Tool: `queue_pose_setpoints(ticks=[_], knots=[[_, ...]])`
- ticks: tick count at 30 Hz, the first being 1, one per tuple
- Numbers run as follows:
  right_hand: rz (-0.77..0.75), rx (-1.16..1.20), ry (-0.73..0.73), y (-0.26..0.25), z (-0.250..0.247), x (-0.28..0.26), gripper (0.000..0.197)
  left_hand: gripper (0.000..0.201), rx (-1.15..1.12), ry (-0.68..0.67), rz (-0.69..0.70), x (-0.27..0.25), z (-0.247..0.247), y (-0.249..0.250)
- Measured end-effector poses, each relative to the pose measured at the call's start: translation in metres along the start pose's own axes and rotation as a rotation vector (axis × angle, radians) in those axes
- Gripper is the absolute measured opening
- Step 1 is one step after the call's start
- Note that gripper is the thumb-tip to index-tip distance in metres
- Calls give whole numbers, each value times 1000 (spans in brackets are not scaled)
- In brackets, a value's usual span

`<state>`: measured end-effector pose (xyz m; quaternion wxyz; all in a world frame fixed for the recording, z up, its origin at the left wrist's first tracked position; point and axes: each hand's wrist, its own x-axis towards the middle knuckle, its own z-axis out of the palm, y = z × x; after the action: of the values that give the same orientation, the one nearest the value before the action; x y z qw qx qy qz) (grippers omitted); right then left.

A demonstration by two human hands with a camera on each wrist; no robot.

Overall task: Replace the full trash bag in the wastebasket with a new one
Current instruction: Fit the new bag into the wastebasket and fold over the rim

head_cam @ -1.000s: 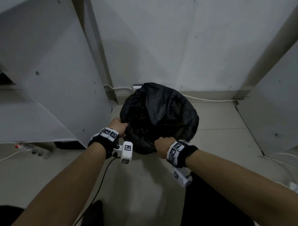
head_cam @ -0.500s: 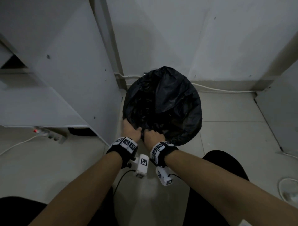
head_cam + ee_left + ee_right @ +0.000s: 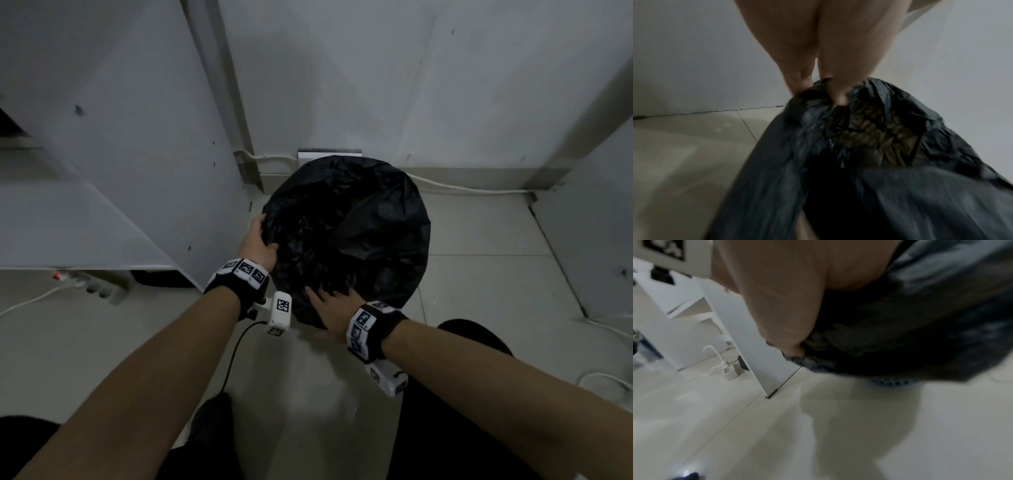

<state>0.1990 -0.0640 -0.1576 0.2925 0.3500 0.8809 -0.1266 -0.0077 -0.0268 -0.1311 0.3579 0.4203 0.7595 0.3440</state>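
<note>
A black trash bag (image 3: 346,240) lines the wastebasket on the tiled floor against the back wall, its top edge folded down over the rim. My left hand (image 3: 258,240) grips the bag's edge on the left side; the left wrist view shows its fingers (image 3: 830,91) pinching the crumpled plastic (image 3: 879,146). My right hand (image 3: 332,308) holds the near edge, fingers spread over the rim. Its thumb (image 3: 793,348) presses into the bag's hem (image 3: 920,321). A strip of the blue mesh wastebasket (image 3: 892,382) shows below the hem.
A white cabinet panel (image 3: 137,171) stands close on the bin's left, with a power strip (image 3: 99,286) on the floor beside it. A white cable (image 3: 462,188) runs along the baseboard. Another white panel (image 3: 599,222) stands at the right. My dark-clad legs (image 3: 462,411) are near.
Half a second ago both hands were side by side on the near rim. The left hand has slid round to the left side; the right hand has shifted slightly right.
</note>
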Motion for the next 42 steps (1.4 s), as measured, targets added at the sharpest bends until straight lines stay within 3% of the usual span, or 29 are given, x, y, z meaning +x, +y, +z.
queue_pose_setpoints(ticks=[2,6,8,10,12,16,18,20,22,25,27,29,33,36,37,39,40,42], knots=[[32,101,78,-3,-2,5,67,63,-3,-9,18,0,-1,3],[40,262,132,-4,-19,11,59,79,250,184,-52,-21,14,-4],[47,309,176,-4,-25,17,58,86,225,118,-157,-35,33,-12],[68,363,192,-7,-29,23,59,73,44,-1,-246,-36,47,-16],[104,296,211,-5,-29,25,67,54,-82,8,-297,-28,56,-20],[166,-67,358,19,-42,1,115,38,-75,43,-252,-7,47,-13],[248,-117,241,38,-46,-11,128,36,-69,18,-254,6,34,-10],[336,-64,-3,56,-44,-19,137,32,-50,1,-229,20,22,-10],[293,1,-110,65,-33,-21,136,27,-33,4,-167,23,13,-1],[142,32,12,57,-18,-14,111,34,-25,43,-102,18,2,17],[135,87,102,49,-13,-7,77,39,-31,54,-71,14,-2,25],[154,135,158,42,-11,-3,56,49,-15,71,-44,4,-3,29],[188,144,270,32,-13,-1,51,88,189,55,-277,-35,23,24],[181,143,299,23,-11,7,47,85,-5,-92,-384,-51,51,13],[165,138,281,21,-10,9,50,72,-57,-66,-404,-52,55,11],[134,92,262,22,-8,8,82,47,-98,9,-411,-52,54,13],[119,69,287,24,-9,4,99,42,-94,23,-394,-49,51,14],[134,28,346,34,-13,-6,114,38,-35,19,-339,-45,41,15]])
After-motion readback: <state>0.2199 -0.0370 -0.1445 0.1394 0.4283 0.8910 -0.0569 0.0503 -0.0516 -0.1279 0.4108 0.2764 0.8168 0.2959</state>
